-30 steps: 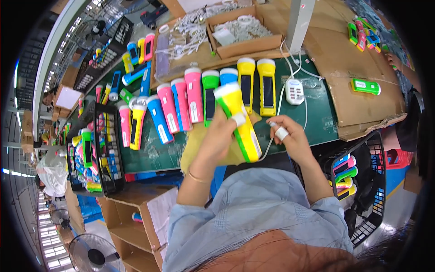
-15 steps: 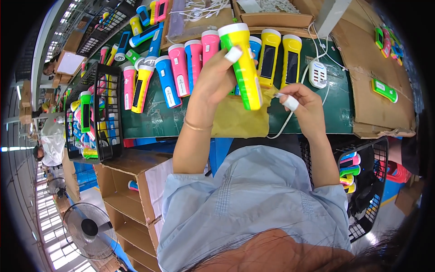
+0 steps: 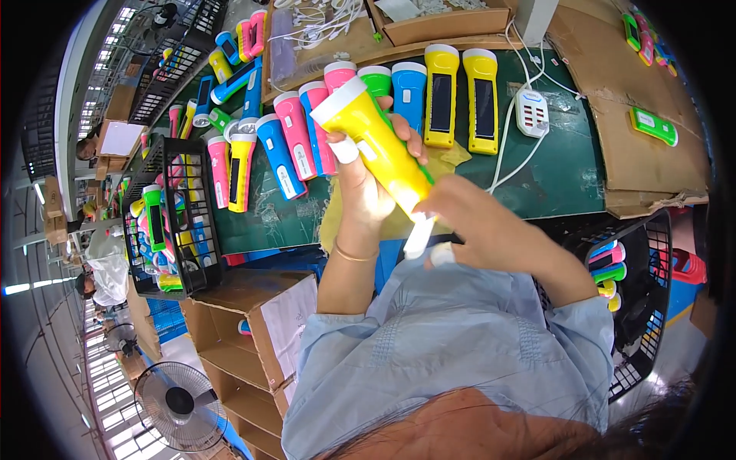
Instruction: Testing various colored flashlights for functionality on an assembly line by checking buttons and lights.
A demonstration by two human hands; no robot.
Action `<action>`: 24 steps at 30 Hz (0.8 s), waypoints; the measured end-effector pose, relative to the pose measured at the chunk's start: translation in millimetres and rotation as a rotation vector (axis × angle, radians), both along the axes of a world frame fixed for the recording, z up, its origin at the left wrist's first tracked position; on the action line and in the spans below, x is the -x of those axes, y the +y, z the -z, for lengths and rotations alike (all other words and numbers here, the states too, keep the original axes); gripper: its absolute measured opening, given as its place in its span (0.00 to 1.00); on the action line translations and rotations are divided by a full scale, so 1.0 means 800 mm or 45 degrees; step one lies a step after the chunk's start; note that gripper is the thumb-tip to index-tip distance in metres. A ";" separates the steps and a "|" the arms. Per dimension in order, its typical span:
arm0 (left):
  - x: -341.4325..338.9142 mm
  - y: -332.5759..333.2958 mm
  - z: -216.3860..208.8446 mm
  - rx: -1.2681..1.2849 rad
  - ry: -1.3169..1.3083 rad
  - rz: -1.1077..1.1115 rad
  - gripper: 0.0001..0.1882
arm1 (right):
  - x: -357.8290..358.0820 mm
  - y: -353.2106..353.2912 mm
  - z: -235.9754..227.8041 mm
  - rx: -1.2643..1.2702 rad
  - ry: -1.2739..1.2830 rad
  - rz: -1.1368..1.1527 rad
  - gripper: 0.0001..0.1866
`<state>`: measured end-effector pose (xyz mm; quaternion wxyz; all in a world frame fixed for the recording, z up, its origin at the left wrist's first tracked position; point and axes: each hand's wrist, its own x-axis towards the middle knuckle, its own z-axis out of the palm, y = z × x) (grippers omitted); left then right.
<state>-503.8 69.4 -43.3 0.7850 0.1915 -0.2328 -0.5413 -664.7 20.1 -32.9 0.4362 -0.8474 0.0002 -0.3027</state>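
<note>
My left hand, with white tape on its thumb, is wrapped around a yellow and green flashlight with a white head. The flashlight tilts, head up to the left and tail down to the right. At the tail my right hand has its fingers bent together, a white-taped thumb below. A white charging cable runs from the charger block to behind this hand, which closes on its end. A bright white piece juts out under the tail; its kind is unclear. A yellow cloth lies beneath.
Pink, blue and yellow flashlights stand in a row on the green table. Black baskets with flashlights flank the table. Cardboard trays hold cables and small white parts. A cardboard shelf and a fan are at left.
The flashlight has tipped, its head swinging left and down. My right hand has moved down and left from beside it to its tail, bringing the cable end along.
</note>
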 end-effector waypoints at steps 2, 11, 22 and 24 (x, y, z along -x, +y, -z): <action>-0.002 0.004 0.009 -0.049 0.192 0.048 0.33 | 0.006 0.001 0.011 0.574 -0.152 -0.117 0.13; 0.036 0.008 0.025 0.231 0.142 -0.023 0.42 | 0.009 0.030 0.010 0.201 -0.024 0.506 0.22; 0.048 0.030 0.009 -0.490 -0.536 -0.187 0.21 | 0.033 -0.021 0.051 -0.466 0.227 0.368 0.07; 0.046 0.030 0.010 -0.554 -0.528 -0.167 0.20 | 0.038 -0.022 0.043 -0.540 0.255 0.396 0.06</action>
